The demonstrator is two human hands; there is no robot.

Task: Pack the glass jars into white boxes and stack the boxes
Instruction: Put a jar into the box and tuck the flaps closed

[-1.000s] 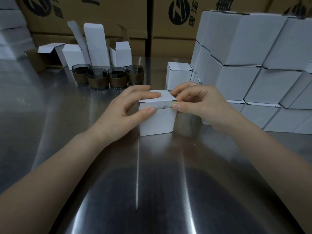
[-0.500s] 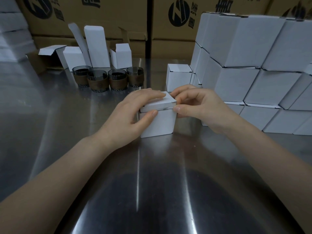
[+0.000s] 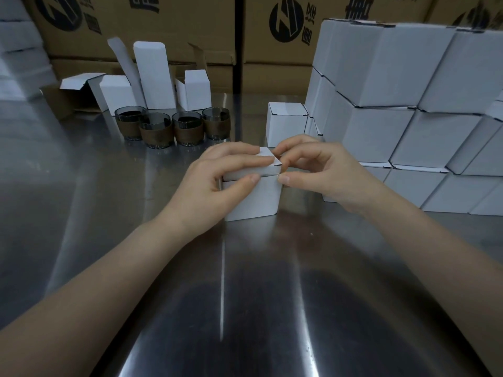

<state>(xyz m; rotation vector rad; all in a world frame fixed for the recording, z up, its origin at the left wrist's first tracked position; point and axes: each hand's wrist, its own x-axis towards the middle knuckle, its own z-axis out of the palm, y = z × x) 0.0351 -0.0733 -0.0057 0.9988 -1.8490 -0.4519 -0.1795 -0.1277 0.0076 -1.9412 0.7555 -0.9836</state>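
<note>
A small white box stands on the steel table in the middle of the view. My left hand grips it, fingers lying across the lid and thumb against the front face. My right hand pinches the lid's right edge between curled fingers and thumb. The lid sits almost flat, with a thin gap along the front. What is inside the box is hidden. Several glass jars with brown bands stand in a row behind on the left. A stack of closed white boxes rises on the right.
One closed white box stands alone just behind my hands. Open and folded white boxes stand behind the jars. Brown cardboard cartons line the back. More white stock lies at the far left.
The lid has come down from raised and bowed to almost flat on the box. My left fingers slid further over the lid; my right hand stayed at the right edge.
</note>
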